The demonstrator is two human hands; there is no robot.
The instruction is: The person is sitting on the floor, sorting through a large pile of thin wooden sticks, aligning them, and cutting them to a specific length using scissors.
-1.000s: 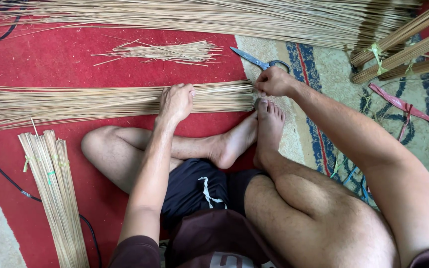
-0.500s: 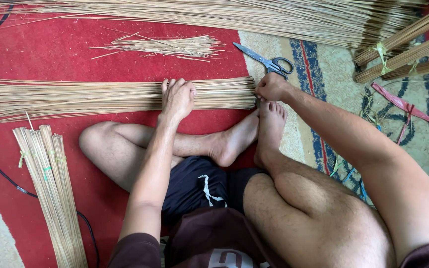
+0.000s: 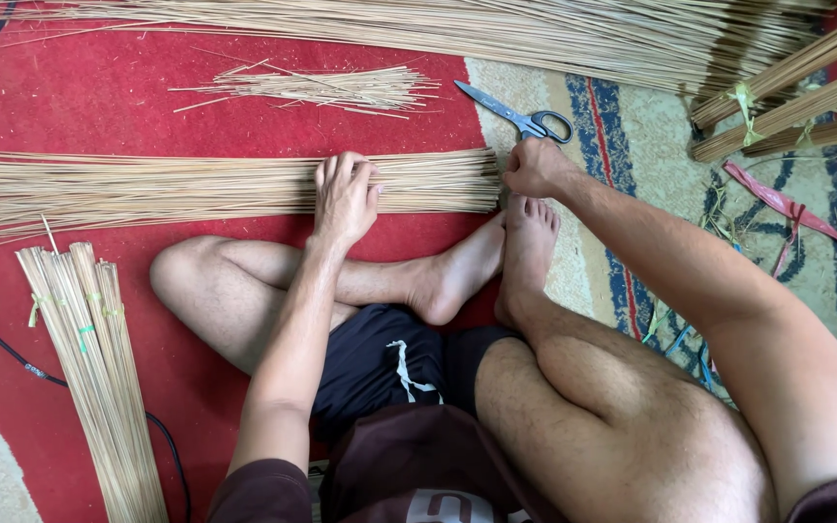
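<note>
Straw-coloured stick bundle (image 3: 196, 189): left hand (image 3: 344, 199) presses flat, right hand (image 3: 533, 167) clenches its 3 o'clock end; best kept even.

A red mat (image 3: 99, 107) carries stick bundles (image 3: 147, 189), loose scraps (image 3: 331, 87) — scissors (image 3: 520, 114) on the patterned rug (image 3: 632, 145).

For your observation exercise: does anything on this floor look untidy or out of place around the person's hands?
Yes: a small heap of short sticks lies scattered and crisscrossed on the red mat, unlike the aligned stick layer under the left hand. Open scissors lie loose beside the right hand.
</note>
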